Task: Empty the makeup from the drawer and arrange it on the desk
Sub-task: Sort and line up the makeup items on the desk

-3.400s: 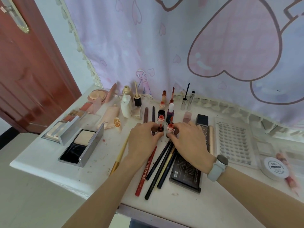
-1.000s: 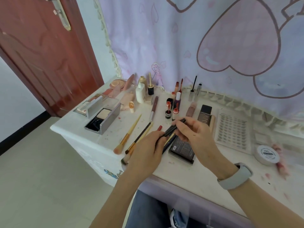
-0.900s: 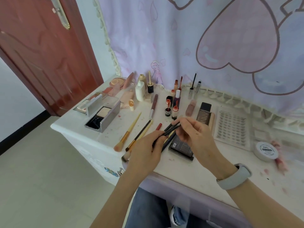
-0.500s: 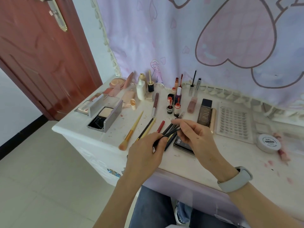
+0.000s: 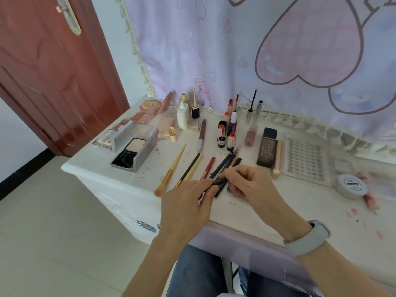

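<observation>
1. Fingertips [image 5: 225,176] of the right hand [image 5: 250,185] pinch a black pencil [image 5: 219,181] at its middle, while the left hand [image 5: 188,209] curls its fingers round the pencil's near end. Both hands grip it, low over the desk [image 5: 267,213].
2. Half a second ago that pencil is lifted among the dark sticks; now it comes down lower, nearly into the row. I judge this one is being laid in place, so the arranging is well along.
3. Its long axis runs on a diagonal: near end toward the left hand, far end up and away past the right fingertips, matching its neighbours.
4. Just beyond the fingers lie the other dark pencils [image 5: 227,162], fanned the same way; left of them a red pencil [image 5: 207,168].
5. Farther left of the fingers sits a gold-handled brush [image 5: 171,170], bristles toward the desk edge.
6. Beyond the right hand rests a dark foundation tube [image 5: 266,147]; small bottles [image 5: 227,140] stand upright behind the pencils.
</observation>
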{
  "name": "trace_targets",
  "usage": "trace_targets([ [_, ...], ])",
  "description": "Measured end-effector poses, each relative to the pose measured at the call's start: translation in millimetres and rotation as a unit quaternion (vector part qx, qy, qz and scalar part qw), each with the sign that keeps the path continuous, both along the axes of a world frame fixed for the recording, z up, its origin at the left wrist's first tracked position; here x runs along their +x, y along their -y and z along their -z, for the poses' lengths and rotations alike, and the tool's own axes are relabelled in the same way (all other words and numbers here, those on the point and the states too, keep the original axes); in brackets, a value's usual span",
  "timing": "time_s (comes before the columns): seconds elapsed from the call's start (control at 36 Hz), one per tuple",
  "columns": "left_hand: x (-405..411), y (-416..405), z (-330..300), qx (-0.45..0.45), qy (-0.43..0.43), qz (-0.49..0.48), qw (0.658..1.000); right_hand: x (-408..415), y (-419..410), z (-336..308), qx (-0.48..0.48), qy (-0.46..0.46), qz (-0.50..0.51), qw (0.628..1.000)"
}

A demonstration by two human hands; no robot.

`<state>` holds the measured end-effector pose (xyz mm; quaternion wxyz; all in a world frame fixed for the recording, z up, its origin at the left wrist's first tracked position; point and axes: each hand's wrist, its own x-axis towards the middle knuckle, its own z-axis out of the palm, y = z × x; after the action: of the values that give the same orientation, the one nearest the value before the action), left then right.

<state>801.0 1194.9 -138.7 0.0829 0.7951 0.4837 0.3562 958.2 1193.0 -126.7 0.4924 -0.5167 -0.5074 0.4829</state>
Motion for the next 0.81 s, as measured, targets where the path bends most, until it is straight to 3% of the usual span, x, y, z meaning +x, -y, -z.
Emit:
trace_targets([
  [0.25, -2.3, -9.3, 4.2, -0.005, 0.008, -0.02, 1.0, -0.2, -11.3, -2.1, 0.057, 0.088, -0.016, 0.994],
  [0.42, -14.8, -23.3, 1.2, -0.157, 0.021, -0.041, 0.987, 12.0, -21.6, -14.5, 0.118, 0.154, -0.026, 0.981],
  [0.5, -23.9, -30.7, -1.4, -0.208, 0.028, -0.02, 0.977, 27.1, -30.6, -20.8, 0.115, 0.136, 0.012, 0.984],
  [0.64, -38.2, -37.4, -4.9, -0.251, 0.132, -0.037, 0.958, 41.6, -38.0, -14.2, 0.094, 0.063, 0.116, 0.987],
  [0.81, -28.4, -36.9, 7.9, -0.225, 0.07, -0.101, 0.967, 36.0, -40.6, 0.8, 0.054, 0.078, 0.124, 0.988],
])
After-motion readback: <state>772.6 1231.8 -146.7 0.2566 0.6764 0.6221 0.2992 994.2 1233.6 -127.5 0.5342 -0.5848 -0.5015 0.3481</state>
